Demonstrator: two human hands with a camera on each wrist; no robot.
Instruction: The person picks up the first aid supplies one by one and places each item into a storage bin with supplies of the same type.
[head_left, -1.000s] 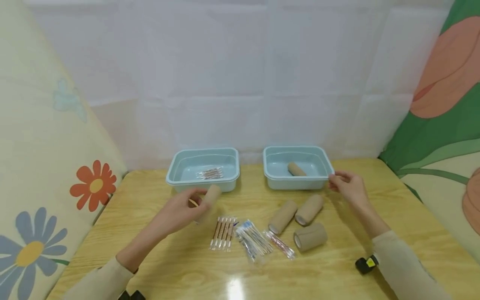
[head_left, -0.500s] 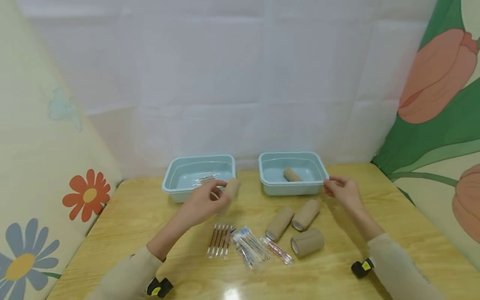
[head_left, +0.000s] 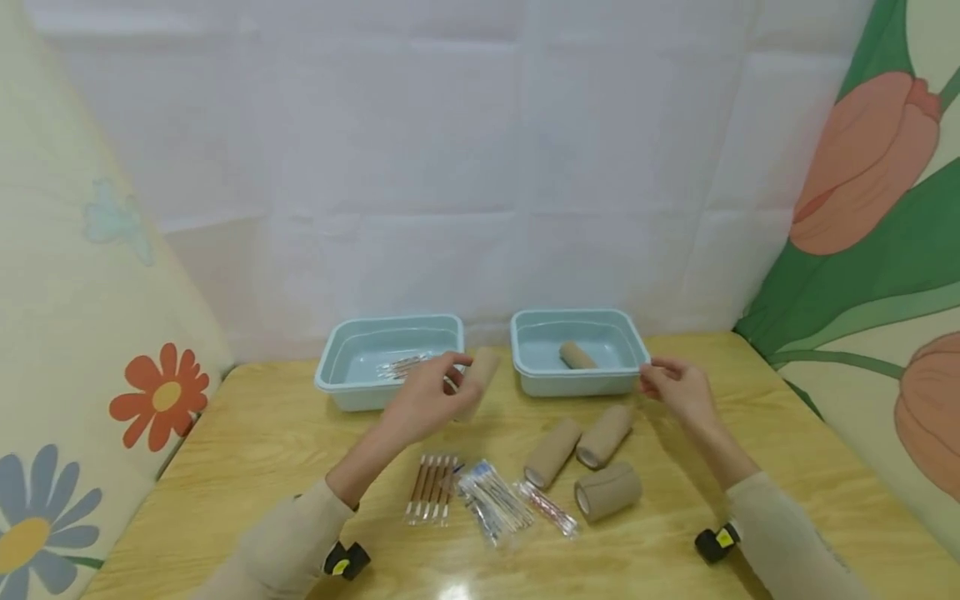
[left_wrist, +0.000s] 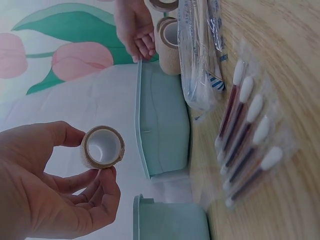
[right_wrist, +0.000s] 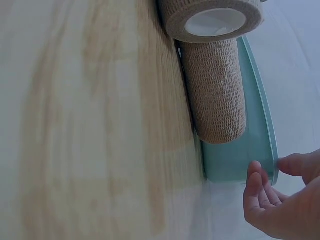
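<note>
My left hand [head_left: 429,395] pinches a tan elastic bandage roll [left_wrist: 103,146] between thumb and fingers. The roll is raised above the table, with its white core facing the left wrist camera. At the near right corner of the right light blue plastic bin [head_left: 577,382], my right hand [head_left: 681,392] grips the rim with thumb and fingertips. One bandage roll [head_left: 577,356] lies inside that bin. In front of it, three more lie on the table, among them a bandage roll [right_wrist: 215,92] close to my right hand.
The left blue bin [head_left: 360,397] holds several packaged swabs [head_left: 401,367]. On the table nearer me lie a row of brown-stick swabs [head_left: 431,490], clear packs of cotton swabs [head_left: 495,502] and a reddish swab pack [head_left: 551,508]. A white cloth [head_left: 390,167] hangs behind the bins.
My left hand has carried the bandage roll rightward, from in front of the left bin toward the gap between the bins. The right hand stays at the right bin's corner. The head view has shifted slightly.
</note>
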